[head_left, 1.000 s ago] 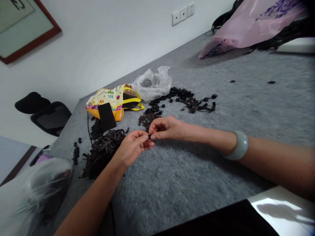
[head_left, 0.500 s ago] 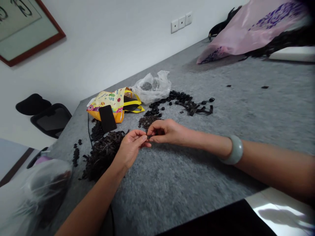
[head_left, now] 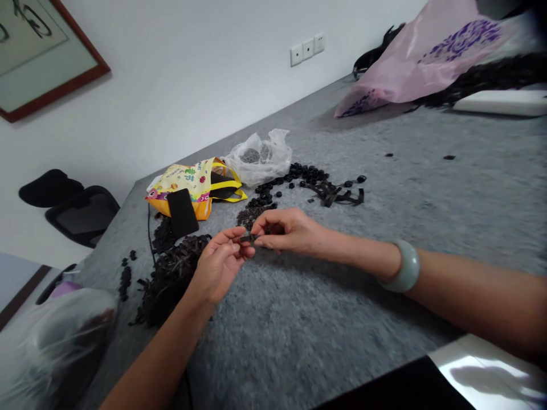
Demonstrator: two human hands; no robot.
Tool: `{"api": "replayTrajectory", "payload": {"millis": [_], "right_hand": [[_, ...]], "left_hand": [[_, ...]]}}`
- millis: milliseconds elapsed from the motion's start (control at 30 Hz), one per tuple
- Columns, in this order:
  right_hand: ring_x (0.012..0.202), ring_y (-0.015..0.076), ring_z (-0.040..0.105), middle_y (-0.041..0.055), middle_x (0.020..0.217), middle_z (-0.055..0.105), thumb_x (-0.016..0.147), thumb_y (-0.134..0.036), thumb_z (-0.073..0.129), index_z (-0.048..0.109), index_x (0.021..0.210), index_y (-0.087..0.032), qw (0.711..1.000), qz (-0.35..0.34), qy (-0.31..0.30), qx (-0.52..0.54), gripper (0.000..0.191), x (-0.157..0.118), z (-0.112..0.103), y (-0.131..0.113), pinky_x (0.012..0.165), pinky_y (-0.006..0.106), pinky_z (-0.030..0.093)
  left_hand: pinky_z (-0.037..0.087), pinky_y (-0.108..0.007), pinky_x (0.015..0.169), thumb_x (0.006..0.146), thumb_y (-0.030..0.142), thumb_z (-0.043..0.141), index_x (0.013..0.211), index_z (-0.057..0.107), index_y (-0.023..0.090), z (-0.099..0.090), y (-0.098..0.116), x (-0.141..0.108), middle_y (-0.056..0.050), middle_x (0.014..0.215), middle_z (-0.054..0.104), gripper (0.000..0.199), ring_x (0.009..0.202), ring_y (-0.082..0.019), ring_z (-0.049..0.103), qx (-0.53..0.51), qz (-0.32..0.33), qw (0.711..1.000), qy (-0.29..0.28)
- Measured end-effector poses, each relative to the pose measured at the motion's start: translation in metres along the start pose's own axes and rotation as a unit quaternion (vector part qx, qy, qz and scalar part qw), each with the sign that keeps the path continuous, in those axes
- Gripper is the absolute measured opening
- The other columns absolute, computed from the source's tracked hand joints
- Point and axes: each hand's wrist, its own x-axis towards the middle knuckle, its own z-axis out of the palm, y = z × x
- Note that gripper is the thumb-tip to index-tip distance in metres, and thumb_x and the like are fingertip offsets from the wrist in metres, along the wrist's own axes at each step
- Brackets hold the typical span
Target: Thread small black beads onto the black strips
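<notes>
Over the table's middle, my left hand [head_left: 219, 266] and my right hand [head_left: 293, 229] meet at a short black strip [head_left: 247, 239]. The thumb and fingertips of my right hand pinch its right end. The left end lies at the curled fingers of my left hand, its thumb lying alongside. Fingers partly hide the strip. Close to my left hand is a heap of dark strips [head_left: 173, 279]. Just behind the fingertips lies a pile of small dark brown bits [head_left: 250, 216], with black round buckle-like pieces [head_left: 262, 199] beyond it.
A yellow printed bag [head_left: 194, 176], a black phone-like slab [head_left: 183, 212] and a clear plastic bag [head_left: 265, 165] lie farther back. Loose black strips [head_left: 335, 193] are to the right. A pink bag [head_left: 405, 74] stands at far right. A filled plastic bag [head_left: 64, 336] is at left.
The left thumb has drawn back from the pinch, and more of the black strip shows between the hands. The view has shifted slightly.
</notes>
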Motion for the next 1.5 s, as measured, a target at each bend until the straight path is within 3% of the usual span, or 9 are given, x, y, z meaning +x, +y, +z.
{"api": "replayTrajectory", "payload": {"millis": [133, 333, 567, 767, 900, 1300, 1500], "right_hand": [[0.055, 0.0068, 0.049, -0.004, 0.068, 0.058, 0.087, -0.03, 0.07, 0.063, 0.092, -0.015, 1.0, -0.007, -0.001, 0.005, 0.017, 0.0, 0.001, 0.0, 0.049, 0.019, 0.041], [0.055, 0.0063, 0.053, -0.0028, 0.071, 0.063, 0.083, -0.026, 0.071, 0.063, 0.089, -0.015, 0.999, 0.02, -0.006, 0.049, 0.015, 0.002, 0.007, 0.001, 0.046, 0.017, 0.044], [0.048, 0.0037, 0.053, -0.0028, 0.072, 0.067, 0.086, -0.034, 0.074, 0.064, 0.097, -0.015, 0.981, 0.098, -0.077, 0.146, 0.024, 0.004, 0.002, -0.002, 0.039, 0.013, 0.039], [0.044, 0.003, 0.046, -0.0076, 0.064, 0.06, 0.082, -0.038, 0.081, 0.063, 0.099, -0.018, 0.951, 0.156, -0.085, 0.252, 0.032, 0.002, 0.002, 0.012, 0.036, 0.011, 0.038], [0.048, 0.0029, 0.046, -0.006, 0.07, 0.062, 0.077, -0.035, 0.085, 0.065, 0.097, -0.018, 0.938, 0.18, -0.066, 0.29, 0.033, 0.002, 0.006, 0.018, 0.036, 0.011, 0.037], [0.047, 0.0039, 0.043, -0.0068, 0.062, 0.057, 0.078, -0.037, 0.084, 0.065, 0.094, -0.018, 0.955, 0.167, -0.062, 0.237, 0.031, 0.002, 0.01, 0.017, 0.037, 0.012, 0.033], [0.049, 0.0049, 0.044, -0.0054, 0.067, 0.059, 0.08, -0.037, 0.08, 0.063, 0.095, -0.017, 0.977, 0.13, -0.073, 0.151, 0.03, 0.004, 0.006, 0.017, 0.039, 0.015, 0.034]], "left_hand": [[0.054, -0.028, 0.074, 0.071, 0.015, 0.079, 0.084, 0.072, 0.017, -0.002, -0.006, 0.003, -0.004, 0.084, 0.075, 0.015, 0.077, -0.015, 0.068, -0.001, -0.011, 1.0, -0.013], [0.054, -0.023, 0.069, 0.068, 0.02, 0.087, 0.082, 0.071, 0.017, -0.003, -0.008, 0.004, -0.002, 0.082, 0.074, 0.022, 0.072, -0.012, 0.068, -0.014, 0.011, 0.999, -0.042], [0.058, -0.027, 0.072, 0.078, 0.028, 0.082, 0.084, 0.065, 0.017, -0.001, 0.002, -0.004, 0.003, 0.066, 0.068, 0.022, 0.057, -0.01, 0.065, -0.007, -0.043, 0.995, -0.094], [0.058, -0.027, 0.07, 0.071, 0.022, 0.081, 0.079, 0.063, 0.014, 0.001, 0.009, -0.005, 0.0, 0.068, 0.072, 0.021, 0.055, -0.011, 0.068, 0.008, -0.105, 0.992, -0.071], [0.058, -0.027, 0.069, 0.069, 0.017, 0.079, 0.076, 0.062, 0.015, 0.002, 0.008, -0.005, 0.001, 0.06, 0.069, 0.019, 0.055, -0.011, 0.067, 0.01, -0.107, 0.993, -0.046], [0.053, -0.025, 0.065, 0.065, 0.013, 0.073, 0.072, 0.058, 0.016, 0.005, 0.009, -0.007, 0.003, 0.06, 0.066, 0.017, 0.051, -0.008, 0.061, 0.046, -0.101, 0.992, -0.06], [0.051, -0.024, 0.063, 0.065, 0.014, 0.073, 0.074, 0.058, 0.016, 0.005, 0.008, -0.006, 0.004, 0.059, 0.065, 0.018, 0.049, -0.007, 0.06, 0.063, -0.094, 0.992, -0.06]]}}
